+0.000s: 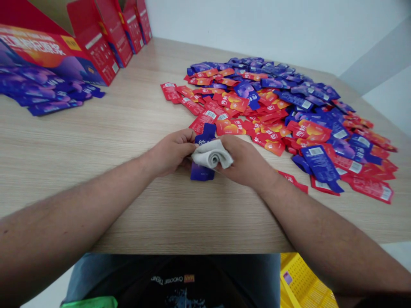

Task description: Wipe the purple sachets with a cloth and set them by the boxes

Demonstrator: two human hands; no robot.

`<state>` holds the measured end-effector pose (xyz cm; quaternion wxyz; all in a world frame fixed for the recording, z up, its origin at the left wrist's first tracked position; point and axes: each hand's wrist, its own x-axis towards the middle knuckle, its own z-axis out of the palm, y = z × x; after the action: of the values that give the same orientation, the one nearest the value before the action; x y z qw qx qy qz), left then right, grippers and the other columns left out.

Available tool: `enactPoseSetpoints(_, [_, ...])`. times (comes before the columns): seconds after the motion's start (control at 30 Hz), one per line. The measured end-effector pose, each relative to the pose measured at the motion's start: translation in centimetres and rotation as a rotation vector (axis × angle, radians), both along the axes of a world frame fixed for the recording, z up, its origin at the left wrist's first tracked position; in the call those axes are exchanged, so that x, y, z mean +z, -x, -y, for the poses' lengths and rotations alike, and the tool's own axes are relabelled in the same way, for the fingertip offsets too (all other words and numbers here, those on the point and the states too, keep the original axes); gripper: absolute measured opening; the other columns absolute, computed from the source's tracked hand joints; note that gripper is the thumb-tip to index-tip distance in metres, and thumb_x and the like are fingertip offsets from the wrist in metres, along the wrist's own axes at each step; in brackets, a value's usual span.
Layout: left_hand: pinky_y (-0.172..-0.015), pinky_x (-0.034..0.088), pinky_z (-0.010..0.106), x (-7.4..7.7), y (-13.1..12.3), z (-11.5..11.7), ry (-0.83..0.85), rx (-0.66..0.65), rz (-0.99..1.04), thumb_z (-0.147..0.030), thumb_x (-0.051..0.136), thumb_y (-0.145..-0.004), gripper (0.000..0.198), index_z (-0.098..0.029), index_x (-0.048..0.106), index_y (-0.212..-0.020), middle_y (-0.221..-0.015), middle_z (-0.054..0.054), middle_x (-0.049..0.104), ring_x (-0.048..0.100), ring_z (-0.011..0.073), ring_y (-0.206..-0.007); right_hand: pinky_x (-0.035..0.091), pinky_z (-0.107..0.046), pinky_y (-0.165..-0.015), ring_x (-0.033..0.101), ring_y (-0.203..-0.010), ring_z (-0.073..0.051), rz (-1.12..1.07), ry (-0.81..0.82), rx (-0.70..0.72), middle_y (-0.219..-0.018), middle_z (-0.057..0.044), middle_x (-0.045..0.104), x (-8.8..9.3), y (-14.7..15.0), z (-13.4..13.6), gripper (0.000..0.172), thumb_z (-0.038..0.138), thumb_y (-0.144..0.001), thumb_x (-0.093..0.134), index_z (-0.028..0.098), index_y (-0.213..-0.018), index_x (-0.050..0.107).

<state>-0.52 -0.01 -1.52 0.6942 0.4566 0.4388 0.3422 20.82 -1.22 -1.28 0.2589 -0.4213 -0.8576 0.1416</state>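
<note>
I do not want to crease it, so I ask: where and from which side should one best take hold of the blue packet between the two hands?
Take the blue packet by its near end, coming from the person's side. That end is flat and uncovered. The white cloth covers the middle, the left hand and right hand flank it, and red packets crowd the far end.

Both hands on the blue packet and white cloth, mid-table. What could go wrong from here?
1. The white cloth sits loosely folded between the left hand and right hand over the blue packet; it could unfold or slip out.
2. The right wrist lies beside a stray red packet and the loose pile of red and blue packets; a sideways move might scatter them.
</note>
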Motion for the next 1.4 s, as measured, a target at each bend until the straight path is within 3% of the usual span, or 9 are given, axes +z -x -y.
enactPoseSetpoints(0.13, [-0.054, 0.052, 0.028, -0.21, 0.39, -0.02, -0.078, -0.141, -0.047, -0.018, 0.068, -0.074, 0.015, -0.019, 0.054, -0.078, -0.066, -0.001, 0.062, 0.060, 0.0140, -0.054, 0.053, -0.040, -0.088, 0.068, -0.103, -0.027, -0.071, -0.020, -0.154, -0.113, -0.008, 0.074, 0.30, -0.11, -0.38, 0.029, 0.035, -0.089, 0.065, 0.022, -0.116, 0.068])
enactPoseSetpoints(0.3, [-0.068, 0.048, 0.026, -0.55, 0.79, -0.45, -0.335, -0.235, -0.119, -0.016, 0.068, -0.070, 0.008, -0.017, 0.065, -0.077, -0.078, 0.001, 0.067, 0.059, 0.0140, -0.072, 0.055, -0.038, -0.083, 0.070, -0.098, -0.026, -0.050, 0.032, -0.106, -0.109, -0.007, 0.076, 0.41, -0.07, -0.30, 0.032, 0.038, -0.087, 0.068, 0.023, -0.114, 0.068])
enactPoseSetpoints(0.53, [-0.075, 0.047, 0.028, -0.46, 0.75, -0.40, -0.357, -0.254, -0.111, -0.019, 0.069, -0.073, 0.007, -0.018, 0.069, -0.081, -0.080, 0.001, 0.068, 0.060, 0.0163, -0.079, 0.054, -0.038, -0.084, 0.070, -0.097, -0.026, -0.044, 0.063, -0.047, -0.109, -0.008, 0.075, 0.75, 0.20, 0.05, 0.031, 0.035, -0.086, 0.069, 0.021, -0.113, 0.069])
enactPoseSetpoints(0.67, [-0.065, 0.043, 0.025, -0.58, 0.60, -0.21, -0.262, -0.195, -0.065, -0.018, 0.069, -0.074, 0.007, -0.018, 0.062, -0.073, -0.072, -0.001, 0.063, 0.055, 0.0123, -0.066, 0.054, -0.038, -0.083, 0.070, -0.099, -0.027, -0.054, 0.047, -0.145, -0.110, -0.007, 0.075, 0.61, 0.20, 0.04, 0.031, 0.036, -0.088, 0.066, 0.022, -0.116, 0.069])
enactPoseSetpoints(0.83, [-0.058, 0.041, 0.023, -0.70, 0.55, -0.02, -0.152, -0.134, -0.004, -0.016, 0.072, -0.071, 0.014, -0.018, 0.058, -0.070, -0.067, -0.001, 0.061, 0.054, 0.0110, -0.060, 0.053, -0.036, -0.079, 0.069, -0.092, -0.025, -0.014, 0.066, 0.033, -0.100, -0.007, 0.074, 0.36, 0.22, 0.28, 0.027, 0.034, -0.082, 0.070, 0.020, -0.106, 0.068])
enactPoseSetpoints(1.0, [-0.051, 0.040, 0.021, -0.42, 0.52, 0.02, -0.059, -0.072, 0.024, -0.012, 0.070, -0.069, 0.015, -0.017, 0.057, -0.072, -0.063, -0.002, 0.059, 0.053, 0.0097, -0.054, 0.052, -0.038, -0.082, 0.068, -0.097, -0.026, -0.035, -0.013, -0.124, -0.106, -0.009, 0.073, 0.23, 0.19, 0.28, 0.025, 0.036, -0.089, 0.065, 0.020, -0.108, 0.068])
enactPoseSetpoints(1.17, [-0.053, 0.043, 0.020, -0.10, 0.33, 0.03, -0.038, -0.052, 0.060, -0.010, 0.070, -0.068, 0.015, -0.016, 0.057, -0.071, -0.063, -0.002, 0.060, 0.055, 0.0093, -0.056, 0.052, -0.035, -0.078, 0.068, -0.091, -0.024, 0.014, 0.084, 0.140, -0.099, -0.007, 0.073, 0.21, 0.27, 0.47, 0.025, 0.031, -0.080, 0.070, 0.019, -0.102, 0.066])
enactPoseSetpoints(1.3, [-0.051, 0.046, 0.022, 0.01, 0.36, -0.15, 0.007, 0.018, 0.078, -0.011, 0.070, -0.067, 0.019, -0.017, 0.052, -0.071, -0.064, -0.002, 0.059, 0.056, 0.0105, -0.054, 0.052, -0.037, -0.080, 0.069, -0.092, -0.024, -0.060, 0.048, -0.051, -0.104, -0.006, 0.074, -0.06, -0.01, 0.14, 0.026, 0.036, -0.087, 0.065, 0.022, -0.109, 0.068])
enactPoseSetpoints(1.4, [-0.050, 0.043, 0.021, -0.01, 0.38, -0.15, 0.008, 0.010, 0.082, -0.011, 0.069, -0.067, 0.018, -0.017, 0.054, -0.072, -0.063, -0.002, 0.058, 0.054, 0.0097, -0.053, 0.053, -0.037, -0.081, 0.068, -0.096, -0.025, 0.005, 0.038, 0.058, -0.102, -0.007, 0.074, -0.19, 0.03, 0.17, 0.025, 0.034, -0.083, 0.068, 0.021, -0.104, 0.068])
